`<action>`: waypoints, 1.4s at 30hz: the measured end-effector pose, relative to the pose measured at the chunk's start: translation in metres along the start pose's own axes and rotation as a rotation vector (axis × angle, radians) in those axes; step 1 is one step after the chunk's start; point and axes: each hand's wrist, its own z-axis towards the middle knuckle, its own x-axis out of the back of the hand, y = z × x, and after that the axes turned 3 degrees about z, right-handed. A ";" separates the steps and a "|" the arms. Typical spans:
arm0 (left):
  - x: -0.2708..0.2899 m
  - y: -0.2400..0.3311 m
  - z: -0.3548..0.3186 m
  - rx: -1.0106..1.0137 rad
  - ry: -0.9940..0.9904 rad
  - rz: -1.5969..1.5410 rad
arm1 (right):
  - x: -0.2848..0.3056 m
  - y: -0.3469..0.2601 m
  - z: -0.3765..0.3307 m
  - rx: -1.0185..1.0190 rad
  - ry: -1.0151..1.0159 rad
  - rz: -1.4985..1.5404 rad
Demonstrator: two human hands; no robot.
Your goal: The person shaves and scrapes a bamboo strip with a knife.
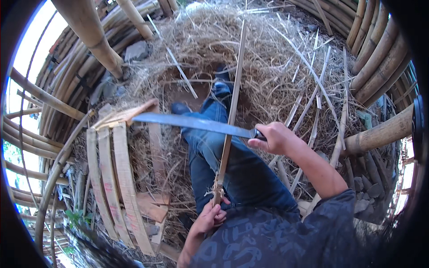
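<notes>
My right hand grips the handle of a long machete, whose blade runs level to the left across my lap. My left hand holds the near end of a thin bamboo strip that points away from me, up over my legs in blue jeans. The blade crosses the strip at about its middle. I sit on the ground over straw and bamboo shavings.
Thick bamboo poles stand at the upper left and more lie stacked at the right. A slatted wooden board lies to my left. Straw and split strips cover the ground ahead.
</notes>
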 end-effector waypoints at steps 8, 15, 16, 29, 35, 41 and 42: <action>0.006 0.013 0.012 0.094 -0.036 -0.014 | 0.008 0.029 0.001 -0.019 -0.051 -0.042; -0.003 0.011 0.022 0.123 -0.002 0.059 | 0.018 0.047 -0.008 -0.081 -0.055 -0.099; -0.005 0.010 0.022 0.126 -0.005 0.052 | 0.018 0.047 -0.008 -0.076 -0.050 -0.130; -0.008 0.007 0.034 0.203 0.012 0.097 | 0.018 0.081 -0.001 -0.263 0.056 -0.011; 0.003 0.005 0.035 0.241 0.088 0.206 | 0.017 0.081 -0.014 -0.223 0.026 -0.025; 0.006 -0.023 0.024 0.108 0.276 0.557 | -0.002 0.083 -0.016 -0.128 0.043 -0.121; 0.004 -0.025 0.022 0.110 0.281 0.553 | -0.005 0.087 -0.014 -0.125 0.038 -0.118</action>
